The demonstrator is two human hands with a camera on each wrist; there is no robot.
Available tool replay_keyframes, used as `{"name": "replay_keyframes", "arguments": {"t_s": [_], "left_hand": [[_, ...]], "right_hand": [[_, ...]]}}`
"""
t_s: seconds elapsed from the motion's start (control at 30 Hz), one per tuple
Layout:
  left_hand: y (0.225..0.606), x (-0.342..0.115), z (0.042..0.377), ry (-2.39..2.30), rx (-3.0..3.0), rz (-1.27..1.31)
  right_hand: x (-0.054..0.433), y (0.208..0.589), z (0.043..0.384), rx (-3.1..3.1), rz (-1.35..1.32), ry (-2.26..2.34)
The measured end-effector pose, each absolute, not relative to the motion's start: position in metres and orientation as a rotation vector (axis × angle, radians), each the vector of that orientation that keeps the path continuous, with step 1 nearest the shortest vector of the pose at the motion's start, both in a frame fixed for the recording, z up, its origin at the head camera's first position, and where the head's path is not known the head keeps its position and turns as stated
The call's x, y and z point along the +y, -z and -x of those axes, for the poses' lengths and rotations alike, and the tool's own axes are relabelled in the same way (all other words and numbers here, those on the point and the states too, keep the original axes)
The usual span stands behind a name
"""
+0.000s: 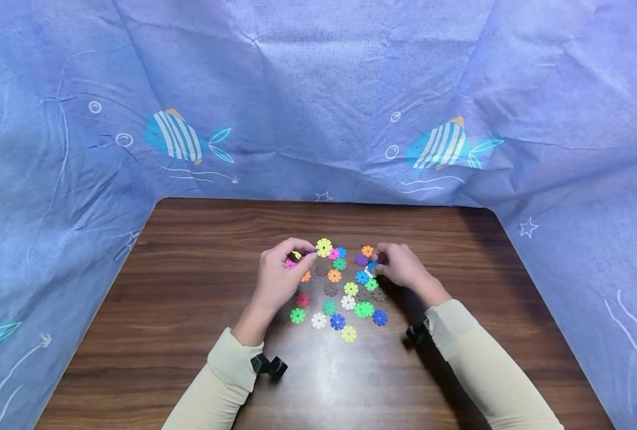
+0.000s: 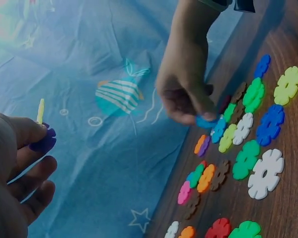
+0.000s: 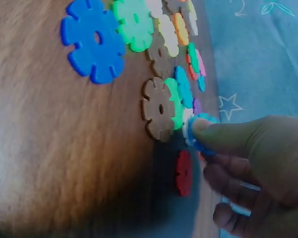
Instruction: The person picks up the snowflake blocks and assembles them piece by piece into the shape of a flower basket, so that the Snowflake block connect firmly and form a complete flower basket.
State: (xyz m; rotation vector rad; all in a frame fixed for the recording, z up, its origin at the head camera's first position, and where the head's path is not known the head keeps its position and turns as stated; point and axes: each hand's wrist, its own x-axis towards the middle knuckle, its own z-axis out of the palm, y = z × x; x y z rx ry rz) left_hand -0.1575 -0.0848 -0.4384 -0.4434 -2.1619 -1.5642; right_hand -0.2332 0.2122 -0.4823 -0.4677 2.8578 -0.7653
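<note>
The left hand (image 1: 282, 272), at the left of a spread of notched discs (image 1: 364, 309), pinches a purple disc (image 2: 43, 144) between thumb and finger, with a yellow disc (image 2: 40, 110) standing edge-on against it. The right hand (image 1: 404, 267), at the spread's far right, pinches a blue disc (image 3: 197, 144) at the table (image 1: 200, 286); a white disc (image 3: 186, 131) sits right beside it, though whether the two are joined cannot be told. The discs look like thin, stiff plastic: probably light, a little slippery, unlikely to break, and best pinched on the flat faces near the rim, clear of the notches. Only the head view takes in the whole spread. The right wrist view plainly shows a red disc (image 3: 184, 173) that the right hand mostly hides from the head camera.
</note>
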Motion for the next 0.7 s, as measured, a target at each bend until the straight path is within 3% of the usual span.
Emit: {"name": "replay_keyframes", "arguments": {"t_s": [0.4, 0.7], "left_hand": [[0.448, -0.082, 0.157, 1.689, -2.198, 0.398], [0.452, -0.076, 0.157, 1.834, -2.209, 0.374]], "right_hand": [[0.174, 0.445, 0.194, 2.591, 0.541, 1.755], [0.151, 0.442, 0.175, 2.421, 0.571, 2.015]]}}
